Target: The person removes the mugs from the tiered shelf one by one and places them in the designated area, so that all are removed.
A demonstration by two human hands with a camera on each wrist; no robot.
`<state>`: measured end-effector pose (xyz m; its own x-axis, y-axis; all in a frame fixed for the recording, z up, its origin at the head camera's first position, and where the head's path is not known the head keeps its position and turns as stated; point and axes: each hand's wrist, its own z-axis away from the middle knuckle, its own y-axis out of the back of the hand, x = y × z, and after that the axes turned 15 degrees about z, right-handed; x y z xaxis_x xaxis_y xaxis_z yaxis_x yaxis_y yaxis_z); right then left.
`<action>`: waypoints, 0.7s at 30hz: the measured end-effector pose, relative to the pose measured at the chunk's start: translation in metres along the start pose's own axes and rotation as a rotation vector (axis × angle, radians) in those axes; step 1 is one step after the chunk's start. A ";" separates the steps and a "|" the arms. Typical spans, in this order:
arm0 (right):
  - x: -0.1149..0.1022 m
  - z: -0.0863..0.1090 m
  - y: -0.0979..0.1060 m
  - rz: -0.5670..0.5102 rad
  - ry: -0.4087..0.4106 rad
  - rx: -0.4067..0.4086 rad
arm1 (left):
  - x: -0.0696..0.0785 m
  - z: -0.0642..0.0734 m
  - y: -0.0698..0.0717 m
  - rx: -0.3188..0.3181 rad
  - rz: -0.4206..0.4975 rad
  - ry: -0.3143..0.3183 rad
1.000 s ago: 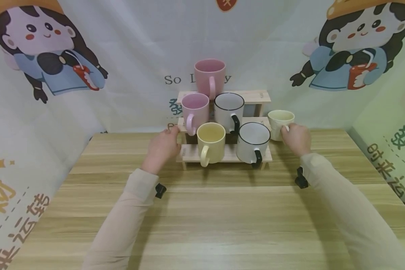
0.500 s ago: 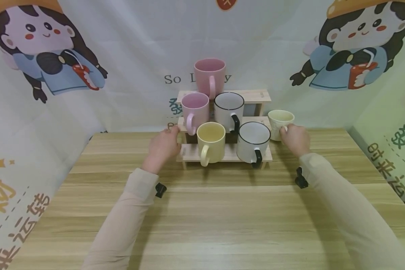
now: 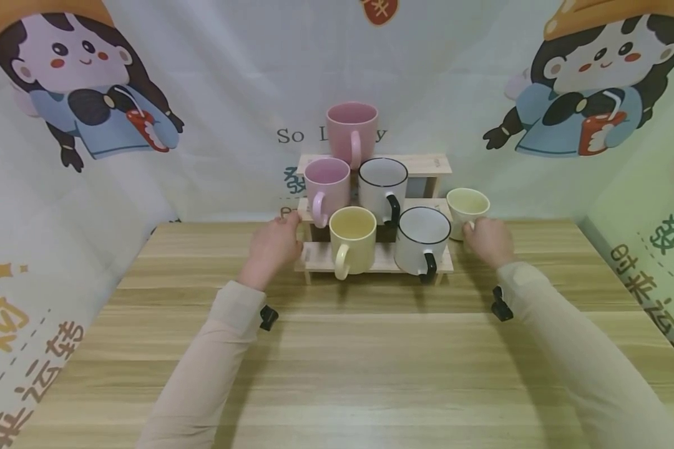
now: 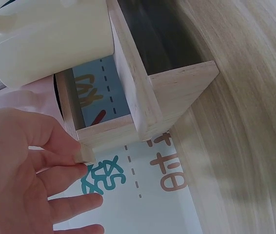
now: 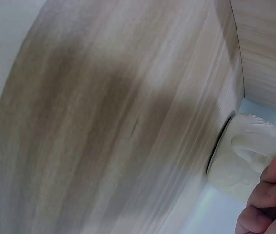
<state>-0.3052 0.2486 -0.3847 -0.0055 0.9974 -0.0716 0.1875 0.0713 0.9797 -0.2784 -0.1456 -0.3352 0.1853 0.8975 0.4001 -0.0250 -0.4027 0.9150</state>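
Note:
My left hand [image 3: 272, 247] pinches the left end of the middle tier of a wooden stepped rack [image 4: 128, 129] between thumb and forefinger, its other fingers spread. My right hand [image 3: 490, 242] grips the handle of a pale cream cup [image 3: 467, 206], upright just right of the rack; its handle [image 5: 260, 144] shows in the right wrist view. On the bottom tier sit a yellow mug [image 3: 352, 240] and a white black-rimmed mug [image 3: 422, 240]. The middle tier bears a lilac-pink mug [image 3: 327, 187] and another white black-rimmed mug [image 3: 379, 193]. A pink mug [image 3: 349, 131] tops the rack.
The rack stands near the back of a wood-grain table [image 3: 371, 368]. Behind it hangs a printed white cloth [image 3: 230, 93] that also runs along both sides. Small black devices sit at both wrists.
The head view has shifted slightly, so the scene sits a little lower. My right hand has dipped slightly at the cup's handle; the left hand keeps its pinch on the rack.

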 end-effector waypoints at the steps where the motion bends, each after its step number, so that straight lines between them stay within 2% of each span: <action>1: 0.000 0.000 0.000 -0.001 0.002 -0.001 | 0.000 0.000 0.000 -0.001 -0.001 0.000; 8: 0.002 0.001 -0.001 -0.013 -0.005 0.014 | 0.001 0.000 -0.001 0.018 0.007 -0.012; 16: 0.002 0.002 0.011 -0.029 -0.027 -0.039 | 0.001 0.000 -0.001 0.019 0.010 -0.009; 21: 0.002 -0.001 0.020 -0.022 -0.016 -0.004 | 0.000 0.000 -0.001 0.011 0.009 -0.009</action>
<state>-0.3028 0.2524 -0.3650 0.0064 0.9954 -0.0958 0.1835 0.0930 0.9786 -0.2788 -0.1448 -0.3359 0.1939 0.8923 0.4077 -0.0158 -0.4127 0.9107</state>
